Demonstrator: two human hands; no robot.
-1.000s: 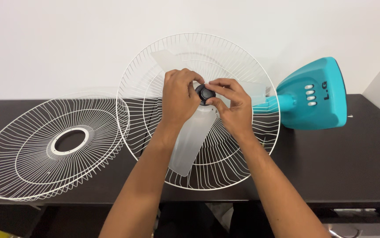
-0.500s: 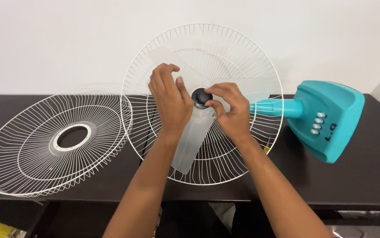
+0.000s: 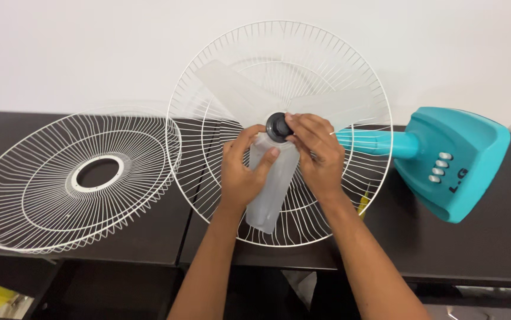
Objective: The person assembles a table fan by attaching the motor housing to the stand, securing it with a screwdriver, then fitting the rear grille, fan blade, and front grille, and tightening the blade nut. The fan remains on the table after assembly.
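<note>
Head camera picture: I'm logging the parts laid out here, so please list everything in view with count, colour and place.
fan blade: one piece with three translucent white vanes, inside the rear guard
cap: one, black, at the blade's hub
rear guard: one, white wire, centre
loose guard: one, white wire, lying left on the table
fan base: one, teal, right
table: one, dark
wall: white, behind
left hand: holding the lower vane
right hand: fingers on the cap
</note>
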